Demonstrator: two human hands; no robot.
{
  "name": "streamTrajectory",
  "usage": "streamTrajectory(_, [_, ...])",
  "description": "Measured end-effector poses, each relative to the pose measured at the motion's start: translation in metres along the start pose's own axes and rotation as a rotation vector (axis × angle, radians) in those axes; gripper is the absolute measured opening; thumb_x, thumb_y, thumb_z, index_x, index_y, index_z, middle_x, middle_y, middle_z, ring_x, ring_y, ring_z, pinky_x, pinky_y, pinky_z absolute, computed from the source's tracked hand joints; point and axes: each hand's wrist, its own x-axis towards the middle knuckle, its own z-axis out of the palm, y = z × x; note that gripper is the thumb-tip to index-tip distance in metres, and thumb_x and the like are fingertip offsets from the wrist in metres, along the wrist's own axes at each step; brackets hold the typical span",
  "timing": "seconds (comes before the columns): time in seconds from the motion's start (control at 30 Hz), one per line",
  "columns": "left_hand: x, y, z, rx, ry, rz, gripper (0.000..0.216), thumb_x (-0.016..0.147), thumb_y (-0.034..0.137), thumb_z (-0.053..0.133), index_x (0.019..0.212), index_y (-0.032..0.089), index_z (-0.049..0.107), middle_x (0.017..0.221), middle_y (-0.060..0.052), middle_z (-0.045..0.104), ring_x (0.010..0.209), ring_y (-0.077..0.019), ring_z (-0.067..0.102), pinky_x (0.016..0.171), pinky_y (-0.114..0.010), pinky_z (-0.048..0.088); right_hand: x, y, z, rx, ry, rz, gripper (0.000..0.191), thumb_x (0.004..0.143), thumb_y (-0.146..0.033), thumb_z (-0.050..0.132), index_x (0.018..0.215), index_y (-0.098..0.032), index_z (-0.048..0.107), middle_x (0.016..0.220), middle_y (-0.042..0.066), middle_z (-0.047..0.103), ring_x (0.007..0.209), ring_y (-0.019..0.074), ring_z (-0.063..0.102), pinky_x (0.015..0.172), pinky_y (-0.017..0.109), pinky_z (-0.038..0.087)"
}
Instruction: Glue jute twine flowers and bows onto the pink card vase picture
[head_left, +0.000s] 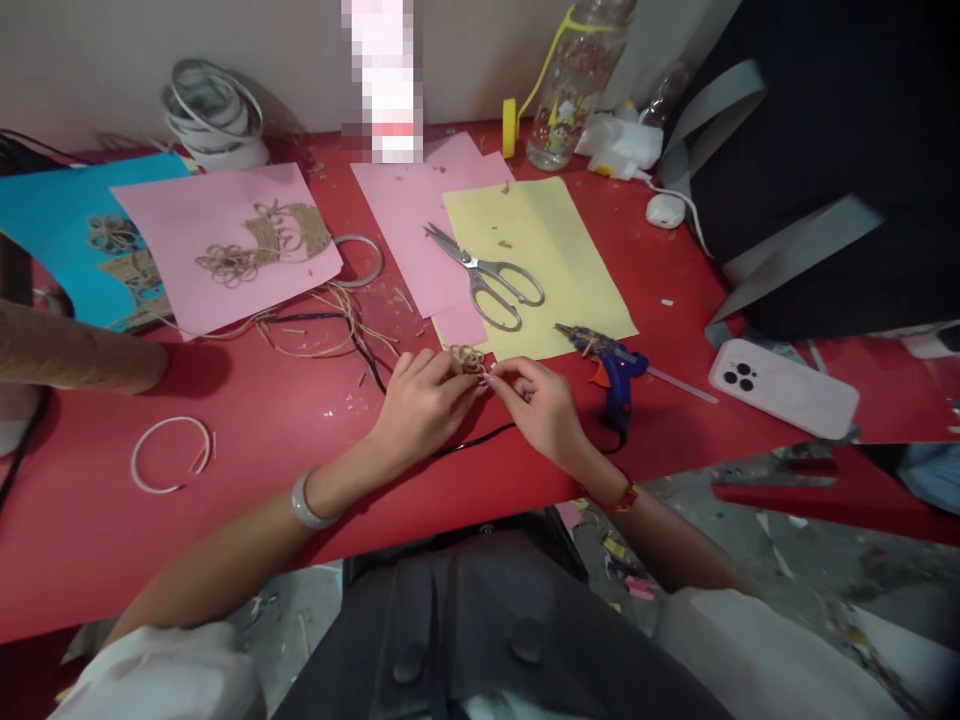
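Pinching inward, our left hand (424, 402) and right hand (541, 408) meet over a small coil of tan jute twine (469, 360), gripping it closed between thumbs and fingertips (486, 380), the two hands almost touching. Our fingers hide the coil's lower part, so we cannot tell which fingers bear on it or how its loops are joined. Both forearms angle up from the bottom corners of the view, wrists low over a red tabletop (247, 480), with a pale bangle (309, 500) on the left wrist and a red thread bracelet (624, 495) on the right. A thin black cord (472, 447) passes beneath our hands and is partly hidden by them. Just beyond the right hand, a blue hot glue gun (615, 370) lies on its side, a thin translucent glue stick (682, 383) by its back end. Ahead, steel scissors with grey loop handles (487, 280) rest on a pale yellow paper sheet (547, 260), which overlaps a pink paper sheet (405, 220). Farther left, a second pink paper sheet (172, 235) holds a tan twine design (262, 240), and a thin white hoop (171, 455) lies on the table. At the top, a pixelated blur (382, 80) hides an upright object we cannot make out.
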Motion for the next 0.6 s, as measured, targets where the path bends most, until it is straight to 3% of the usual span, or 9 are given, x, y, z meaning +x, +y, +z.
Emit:
streamTrajectory(0.23, [0.007,-0.003,0.0,-0.192,-0.136,-0.096,0.02,0.1,0.031,0.06,0.096,0.02,0.076,0.09,-0.006,0.067,0.084,-0.0194,0.06,0.072,-0.034,0.038,0.009,-0.004,-0.007,-0.017,-0.013,-0.081,0.017,0.097,-0.034,0.06,0.091,-0.02,0.067,0.076,0.003,0.066,0.058,0.0129,0.05,0.057,0.027,0.039])
streamTrajectory(0.33, [0.01,-0.006,0.001,-0.341,-0.121,-0.198,0.015,0.098,0.03,0.064,0.098,0.02,0.076,0.093,-0.005,0.068,0.088,-0.0188,0.063,0.078,-0.034,0.043,0.006,-0.002,-0.011,-0.041,0.034,-0.085,0.017,0.098,-0.033,0.059,0.098,-0.019,0.068,0.085,0.005,0.069,0.057,0.0124,0.05,0.058,0.028,0.041])
streamTrajectory(0.43, [0.013,-0.006,-0.002,-0.426,-0.109,-0.286,0.012,0.096,0.028,0.067,0.096,0.021,0.077,0.09,-0.004,0.068,0.085,-0.0178,0.064,0.079,-0.033,0.047,0.002,0.002,-0.009,-0.049,-0.002,-0.091,0.012,0.094,-0.029,0.065,0.101,-0.02,0.069,0.094,0.005,0.071,0.055,0.0104,0.047,0.06,0.028,0.044])
streamTrajectory(0.6, [0.019,0.002,-0.008,-0.515,-0.088,-0.417,0.008,0.092,0.024,0.071,0.089,0.019,0.077,0.082,-0.003,0.067,0.074,-0.0146,0.06,0.07,-0.027,0.048,0.003,-0.003,0.004,-0.064,0.033,-0.108,0.008,0.085,-0.024,0.074,0.09,-0.019,0.07,0.086,0.002,0.07,0.056,0.0106,0.05,0.061,0.027,0.044])
